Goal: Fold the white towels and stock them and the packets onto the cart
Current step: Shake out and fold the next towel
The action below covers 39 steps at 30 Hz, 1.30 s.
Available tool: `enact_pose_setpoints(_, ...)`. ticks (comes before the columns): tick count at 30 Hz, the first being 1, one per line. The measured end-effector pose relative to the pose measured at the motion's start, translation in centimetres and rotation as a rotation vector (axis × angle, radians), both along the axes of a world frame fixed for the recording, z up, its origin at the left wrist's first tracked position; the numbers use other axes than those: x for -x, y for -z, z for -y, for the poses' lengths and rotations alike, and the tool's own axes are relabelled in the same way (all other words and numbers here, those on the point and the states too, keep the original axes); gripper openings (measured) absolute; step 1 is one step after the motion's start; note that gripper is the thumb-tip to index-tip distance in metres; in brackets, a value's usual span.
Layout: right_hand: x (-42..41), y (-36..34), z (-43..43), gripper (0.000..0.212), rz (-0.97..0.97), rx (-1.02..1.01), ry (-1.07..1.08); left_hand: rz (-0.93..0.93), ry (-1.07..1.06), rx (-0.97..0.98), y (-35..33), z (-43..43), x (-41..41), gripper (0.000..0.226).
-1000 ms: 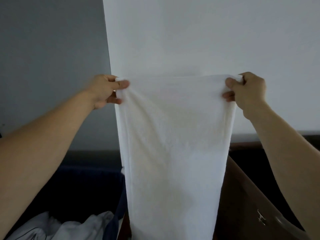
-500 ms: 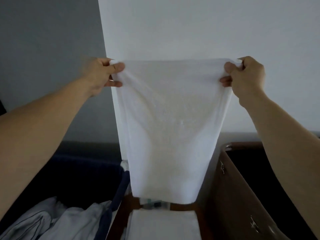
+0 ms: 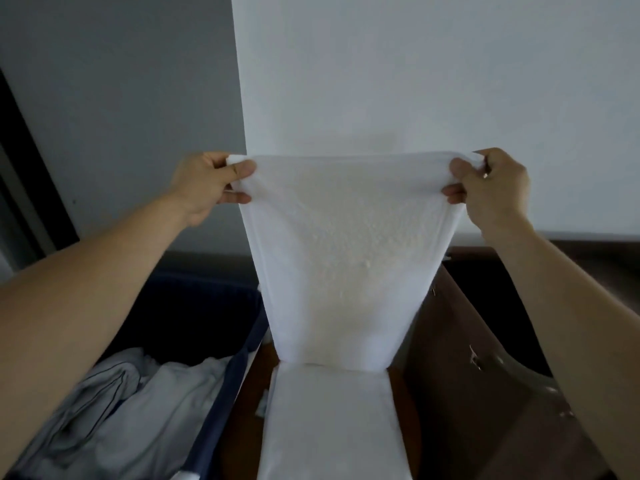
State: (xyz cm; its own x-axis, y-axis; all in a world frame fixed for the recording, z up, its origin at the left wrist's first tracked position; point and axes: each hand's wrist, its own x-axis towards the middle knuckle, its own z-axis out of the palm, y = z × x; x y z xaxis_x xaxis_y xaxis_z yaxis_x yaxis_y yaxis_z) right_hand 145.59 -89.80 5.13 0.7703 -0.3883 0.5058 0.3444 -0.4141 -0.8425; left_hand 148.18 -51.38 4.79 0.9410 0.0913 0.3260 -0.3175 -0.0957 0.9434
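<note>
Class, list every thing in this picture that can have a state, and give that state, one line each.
held towel: hangs spread, lower edge by the folded towel
left hand: pinches the held towel's top left corner
right hand: pinches its top right corner
folded towel: lies flat
grey linen: crumpled in the blue bin
brown box: open at the top

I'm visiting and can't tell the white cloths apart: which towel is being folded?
Start at the pale wall straight ahead. In front of it hangs the white towel, a blue hamper of crumpled grey linen at lower left. Unlike the flat towel below it, this one is stretched upright, its top corners pinched by the left hand and right hand.
</note>
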Motion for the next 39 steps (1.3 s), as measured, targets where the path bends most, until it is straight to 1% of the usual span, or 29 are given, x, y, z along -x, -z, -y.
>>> enact_pose_setpoints(2, 3.4, 2.5, -0.2, 0.01, -0.05, -0.006, -0.027, -0.042, -0.001, 0.013, 2.6, -0.3, 3.6, 0.01)
enact_pose_setpoints(5, 9.0, 8.1, -0.5, 0.009, -0.196, -0.005, -0.06, -0.173, 0.041, 0.023, 8.4, -0.9, 9.8, 0.009)
enact_pose_setpoints(9, 16.9, 14.2, -1.2, 0.006, -0.354, 0.044, -0.051, -0.344, 0.115, -0.048, 15.0, -2.3, 17.8, 0.022)
enact_pose_setpoints(11, 20.1, 15.4, -1.3, 0.006, -0.404, 0.069, -0.048, -0.401, 0.165, -0.068, 16.7, -2.9, 21.1, 0.029)
enact_pose_setpoints(13, 22.8, 16.3, -1.1, 0.006, -0.459, 0.081, -0.073, -0.437, 0.218, -0.092, 17.7, -3.4, 23.9, 0.029)
enact_pose_setpoints(15, 25.2, 17.0, -0.7, 0.009, -0.534, 0.11, -0.113, -0.459, 0.258, -0.142, 18.5, -3.9, 25.9, 0.029)
enact_pose_setpoints(17, 27.2, 17.5, -0.2, 0.013, -0.598, 0.137, -0.158, -0.499, 0.307, -0.163, 19.0, -4.3, 27.5, 0.036)
enact_pose_setpoints(20, 29.3, 17.8, 0.6, 0.013, -0.661, 0.177, -0.2, -0.552, 0.367, -0.201, 19.5, -4.8, 28.6, 0.04)
enact_pose_setpoints(24, 30.4, 18.1, 1.4, 0.01, -0.7, 0.203, -0.251, -0.554, 0.367, -0.225, 20.4, -4.7, 29.5, 0.03)
enact_pose_setpoints(25, 30.4, 18.4, 1.5, 0.009, -0.711, 0.212, -0.255, -0.56, 0.359, -0.226, 20.8, -4.6, 29.6, 0.03)
enact_pose_setpoints(26, 30.4, 18.8, 1.5, 0.008, -0.722, 0.224, -0.256, -0.572, 0.359, -0.23, 21.3, -4.5, 29.7, 0.036)
enact_pose_setpoints(28, 30.1, 19.6, 1.5, 0.007, -0.739, 0.228, -0.255, -0.612, 0.387, -0.238, 22.1, -4.3, 29.6, 0.062)
enact_pose_setpoints(29, 30.0, 19.8, 1.5, 0.007, -0.745, 0.222, -0.251, -0.63, 0.396, -0.244, 22.4, -4.2, 29.5, 0.067)
enact_pose_setpoints(30, 29.8, 20.0, 1.6, 0.007, -0.752, 0.217, -0.246, -0.637, 0.402, -0.255, 22.6, -4.0, 29.3, 0.063)
enact_pose_setpoints(33, 28.8, 20.3, 2.0, 0.009, -0.769, 0.225, -0.229, -0.643, 0.421, -0.285, 22.2, -3.6, 27.8, 0.032)
enact_pose_setpoints(34, 28.3, 20.3, 2.1, 0.01, -0.768, 0.24, -0.227, -0.638, 0.426, -0.313, 22.0, -3.4, 27.0, 0.027)
enact_pose_setpoints(37, 25.6, 20.7, 2.4, 0.012, -0.739, 0.281, -0.215, -0.626, 0.4, -0.378, 21.5, -3.0, 23.5, 0.022)
enact_pose_setpoints(39, 22.7, 21.4, 2.6, 0.012, -0.73, 0.259, -0.21, -0.626, 0.358, -0.354, 21.7, -2.3, 20.3, 0.02)
